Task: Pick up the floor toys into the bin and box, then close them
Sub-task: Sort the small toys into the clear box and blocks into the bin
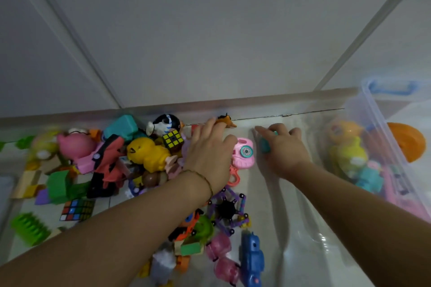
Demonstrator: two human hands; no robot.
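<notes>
Your right hand [283, 148] grips a teal toy [265, 146] just left of the bin [384, 134], so lift it clear over the rim while your left hand [210, 149], fingers loose, rests on the toy pile [149, 154].

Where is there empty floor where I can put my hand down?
Bare floor lies between the blue toy and the clear bin, below the right hand, which grips a teal toy. A smaller patch sits by the wall between that hand and the bin. Left of the pink camera, under the left hand, toys crowd.
</notes>
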